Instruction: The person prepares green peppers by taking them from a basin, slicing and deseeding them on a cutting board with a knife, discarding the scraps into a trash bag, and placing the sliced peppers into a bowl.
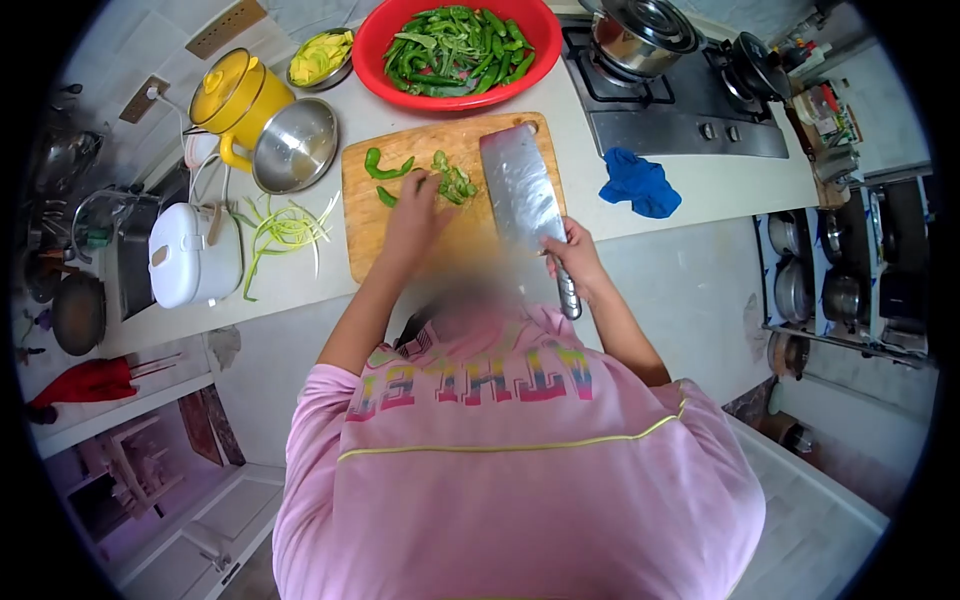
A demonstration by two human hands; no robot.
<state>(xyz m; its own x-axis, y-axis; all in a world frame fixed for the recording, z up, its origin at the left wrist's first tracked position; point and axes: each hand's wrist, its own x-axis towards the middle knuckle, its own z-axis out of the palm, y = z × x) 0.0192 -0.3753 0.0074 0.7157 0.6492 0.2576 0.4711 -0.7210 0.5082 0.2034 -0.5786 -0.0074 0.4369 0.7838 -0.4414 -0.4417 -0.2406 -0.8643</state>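
Note:
My right hand [577, 262] grips a broad cleaver [522, 185] where its blade meets the metal handle. The blade lies over the right side of a wooden cutting board [370, 240], its wide end pointing away from me. My left hand [420, 210] is over the middle of the board, fingers bent and apart, beside a small pile of cut green pepper [456, 184]. Whether its fingertips touch the pieces is hard to see. Longer curved pieces of green pepper [385, 165] lie to its left on the board.
Behind the board sits a red basin [540, 75] of green peppers. To the left are a steel bowl [295, 147], yellow pot [238, 98], white appliance [195, 255] and pale green strips [285, 235]. A blue cloth [640, 184] lies right, before the gas stove [680, 130].

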